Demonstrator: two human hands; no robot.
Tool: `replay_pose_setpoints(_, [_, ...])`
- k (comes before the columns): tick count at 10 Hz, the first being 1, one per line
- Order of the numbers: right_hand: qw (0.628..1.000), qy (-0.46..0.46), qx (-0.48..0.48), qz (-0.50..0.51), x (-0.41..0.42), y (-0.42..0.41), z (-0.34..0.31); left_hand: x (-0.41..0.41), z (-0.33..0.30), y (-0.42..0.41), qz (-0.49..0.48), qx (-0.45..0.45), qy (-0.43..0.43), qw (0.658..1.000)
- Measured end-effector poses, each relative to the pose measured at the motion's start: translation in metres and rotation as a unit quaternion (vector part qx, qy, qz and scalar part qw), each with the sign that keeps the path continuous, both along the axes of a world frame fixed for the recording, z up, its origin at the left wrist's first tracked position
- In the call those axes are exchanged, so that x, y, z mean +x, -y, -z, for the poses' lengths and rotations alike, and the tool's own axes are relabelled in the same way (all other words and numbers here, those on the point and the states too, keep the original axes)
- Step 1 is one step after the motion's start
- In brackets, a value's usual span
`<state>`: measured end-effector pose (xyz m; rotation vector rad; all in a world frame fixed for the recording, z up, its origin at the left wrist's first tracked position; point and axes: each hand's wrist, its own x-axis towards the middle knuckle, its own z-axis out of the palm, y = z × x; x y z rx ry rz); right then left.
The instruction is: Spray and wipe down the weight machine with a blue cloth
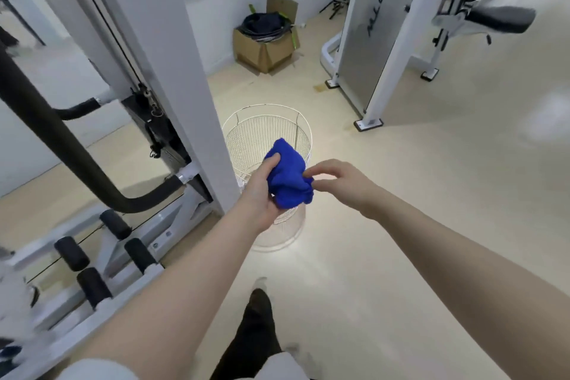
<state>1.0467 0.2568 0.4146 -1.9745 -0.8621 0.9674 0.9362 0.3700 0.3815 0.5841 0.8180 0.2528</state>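
A crumpled blue cloth [288, 177] is bunched in my left hand [262, 191], which grips it from the left with the thumb on top. My right hand [336, 182] is beside the cloth's right edge, fingertips pinching or touching its folds. Both hands hover over a white wire basket [246, 129] standing on the floor. The white weight machine [160, 49] fills the left side, with its upright post, black cable, black padded bar [61, 145] and foam rollers [92, 256]. No spray bottle is in sight.
A cardboard box [262, 49] of cables stands by the far wall. A second white machine [388, 34] with a frosted panel and a padded seat stands at the right. Pale floor stretches to the right. My dark trouser leg and shoe [259, 318] show below.
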Motion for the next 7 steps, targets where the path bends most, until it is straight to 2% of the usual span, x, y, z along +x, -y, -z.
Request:
replay_pose_setpoints(1, [0.987, 0.068, -0.107, -0.096, 0.041, -0.012, 0.012, 0.038, 0.021, -0.032, -0.009, 0.075, -0.105, 0.992])
replay_pose_setpoints(2, [0.981, 0.127, -0.122, -0.084, 0.092, -0.033, 0.018, 0.087, 0.037, -0.078, -0.090, 0.063, -0.124, 0.986])
replay_pose_setpoints(3, [0.978, 0.140, -0.137, -0.066, 0.152, -0.062, 0.019, 0.141, 0.037, -0.132, -0.097, 0.061, -0.136, 0.984])
replay_pose_setpoints(4, [0.981, 0.133, -0.141, -0.023, 0.197, -0.085, 0.022, 0.176, 0.047, -0.180, 0.023, 0.089, -0.292, 0.952])
replay_pose_setpoints(5, [0.980, 0.127, -0.151, -0.006, 0.235, -0.109, 0.022, 0.194, 0.056, -0.203, 0.099, 0.157, -0.361, 0.914])
replay_pose_setpoints(6, [0.979, 0.131, -0.157, -0.020, 0.248, -0.115, 0.021, 0.193, 0.063, -0.199, 0.184, 0.166, -0.346, 0.905])
replay_pose_setpoints(7, [0.977, 0.136, -0.162, -0.026, 0.249, -0.120, 0.020, 0.189, 0.072, -0.197, 0.203, 0.248, -0.346, 0.882])
